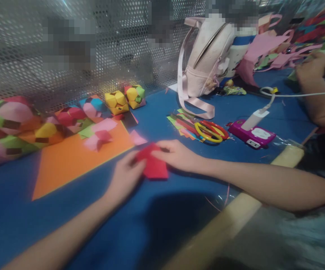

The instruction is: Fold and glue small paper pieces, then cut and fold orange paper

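A piece of red folded paper [154, 167] is held between both hands just above the blue table. My left hand [127, 170] pinches its left edge, thumb on top. On the upper right side, my right hand [175, 153] grips the same paper with thumb and bent fingers. Behind the hands lies a large orange sheet [75, 165] with pink and red folded pieces [100, 138] on it. A small pink piece [137, 137] rests just beyond the red paper. Some blur softens the left hand.
Folded paper balls [116, 102] line the perforated metal panel [117, 48]. A pale backpack [204, 60], scissors [211, 131] on coloured paper strips, and a purple power adapter [252, 134] with a white cable stand to the right. Another person's arm [315, 90] reaches in at far right.
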{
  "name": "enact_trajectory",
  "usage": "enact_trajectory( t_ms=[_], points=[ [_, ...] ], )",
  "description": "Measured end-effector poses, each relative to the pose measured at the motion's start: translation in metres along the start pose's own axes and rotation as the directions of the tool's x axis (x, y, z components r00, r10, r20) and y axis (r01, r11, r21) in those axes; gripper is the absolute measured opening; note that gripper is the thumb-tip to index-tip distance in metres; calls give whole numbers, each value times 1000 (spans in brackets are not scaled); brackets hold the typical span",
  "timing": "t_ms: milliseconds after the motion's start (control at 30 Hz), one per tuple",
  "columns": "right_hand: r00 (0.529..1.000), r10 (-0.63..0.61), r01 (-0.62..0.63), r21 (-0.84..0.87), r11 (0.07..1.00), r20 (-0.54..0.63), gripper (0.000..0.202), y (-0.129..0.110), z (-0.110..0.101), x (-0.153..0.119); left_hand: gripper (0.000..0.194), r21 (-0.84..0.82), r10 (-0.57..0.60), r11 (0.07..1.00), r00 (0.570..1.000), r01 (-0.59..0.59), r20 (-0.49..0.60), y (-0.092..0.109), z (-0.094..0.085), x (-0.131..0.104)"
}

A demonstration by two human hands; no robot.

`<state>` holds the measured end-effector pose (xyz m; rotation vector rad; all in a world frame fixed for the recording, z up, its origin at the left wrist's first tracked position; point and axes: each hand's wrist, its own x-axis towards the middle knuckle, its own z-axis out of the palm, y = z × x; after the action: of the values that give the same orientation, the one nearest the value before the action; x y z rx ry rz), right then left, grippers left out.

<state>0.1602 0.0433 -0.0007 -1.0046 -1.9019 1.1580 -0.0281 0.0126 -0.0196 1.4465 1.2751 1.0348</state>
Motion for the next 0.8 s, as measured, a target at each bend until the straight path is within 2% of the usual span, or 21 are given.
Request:
enact_trajectory(
  t_ms=[200, 333, 533, 633, 800],
  points=[
    [999, 14, -15, -21, 1000, -43, 14, -2, 4, -3, 29, 37, -17, 999, 1000, 17, -15, 4, 2, 1],
    [997, -44, 39, -69, 997, -68, 14, -3, 7, -6, 29, 24, -20, 999, 999, 20, -30, 8, 5, 1],
    [987, -137, 129, -101, 987, -80, 11, -5, 11, -8, 6, 74, -18, 997, 998, 22, -60, 8, 8, -1],
    [983, -164, 153, -120, 981, -87, 11, -7, 12, -8, 3, 75, -26, 997, 998, 31, -65, 9, 8, -1],
    [994, -72, 65, -84, 994, -78, 12, -8, 11, -8, 8, 70, -26, 997, 997, 31, -66, 11, 9, -2]
  ],
)
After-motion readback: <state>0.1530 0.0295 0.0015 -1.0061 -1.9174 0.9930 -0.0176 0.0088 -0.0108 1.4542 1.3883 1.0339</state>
